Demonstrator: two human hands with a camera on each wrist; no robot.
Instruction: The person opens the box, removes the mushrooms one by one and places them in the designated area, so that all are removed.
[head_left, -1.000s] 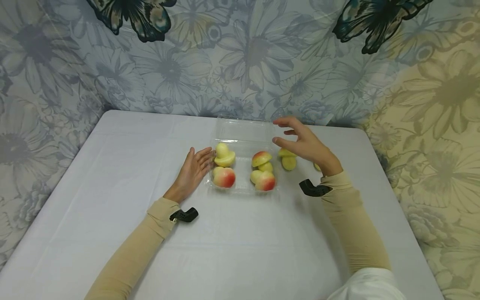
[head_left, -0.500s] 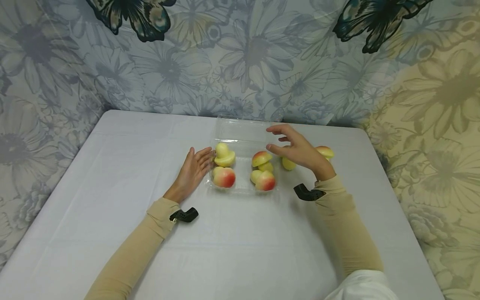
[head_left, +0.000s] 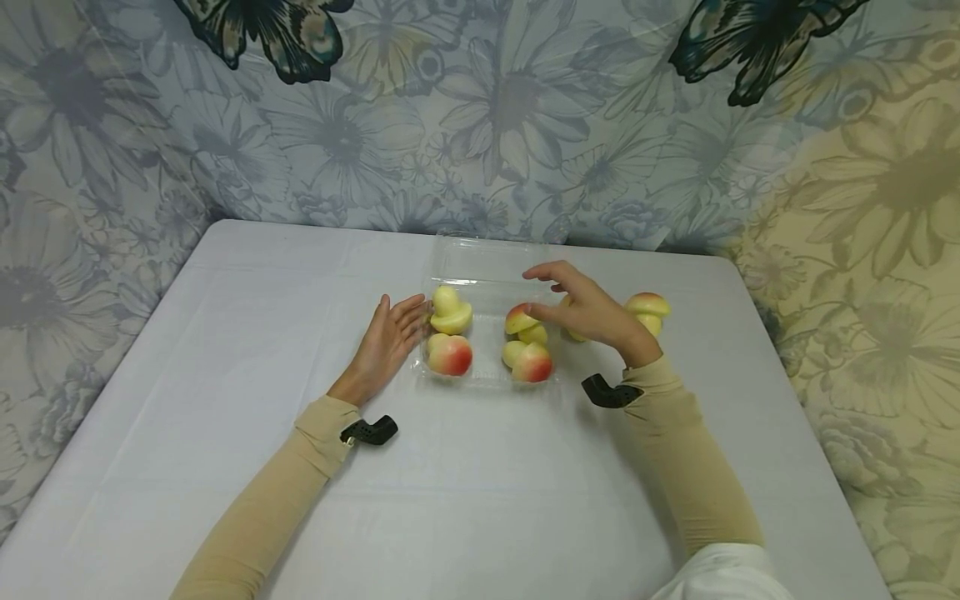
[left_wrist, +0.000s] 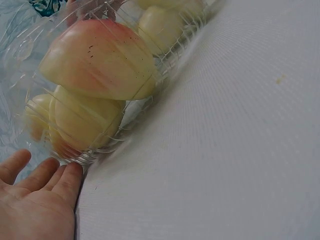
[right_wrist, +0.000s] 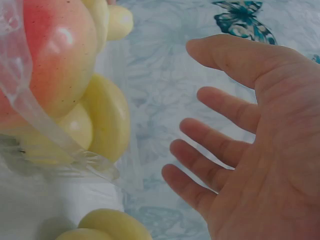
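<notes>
A clear plastic box with its lid folded back holds several mushroom-shaped pieces, yellow with red patches. At its left stand one with a red cap and a yellow one; two more are at its right. My left hand lies along the box's left side, fingers extended, fingertips right at the wall. My right hand hovers over the box's right edge, fingers spread and loosely bent, nothing in it. In the right wrist view, the palm is bare.
Right of the box, a red-capped mushroom shape stands on the white-covered table. Another yellow one is mostly hidden under my right hand. A flowered cloth with butterflies hangs behind the table.
My right hand has moved left and toward me, from beyond the box's right side to over its right edge, uncovering the mushroom shape at the right. My left hand stays put.
</notes>
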